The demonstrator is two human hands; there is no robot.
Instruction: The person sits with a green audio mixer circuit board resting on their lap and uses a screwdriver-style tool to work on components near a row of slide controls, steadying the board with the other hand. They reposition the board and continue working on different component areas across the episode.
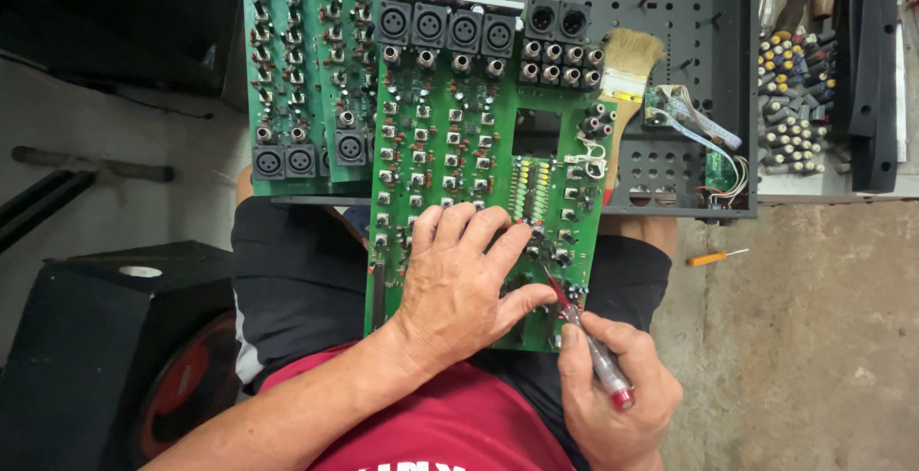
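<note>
The circuit board [459,155] on my lap is green, studded with black sockets and silver knobs. My screwdriver [589,337] is clear with a red cap. My shirt [450,423] is red, my shorts [297,280] black. The brush [627,64] has pale tan bristles.

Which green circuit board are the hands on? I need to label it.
The front board on the lap, under the left hand; the other board lies untouched behind.

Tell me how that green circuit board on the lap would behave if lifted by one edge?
The green circuit board looks rigid, so it would probably stay flat. Dense connectors along its far edge likely make that end heavier. Its small upright parts seem easy to bend, so the left hand presses carefully.
</note>
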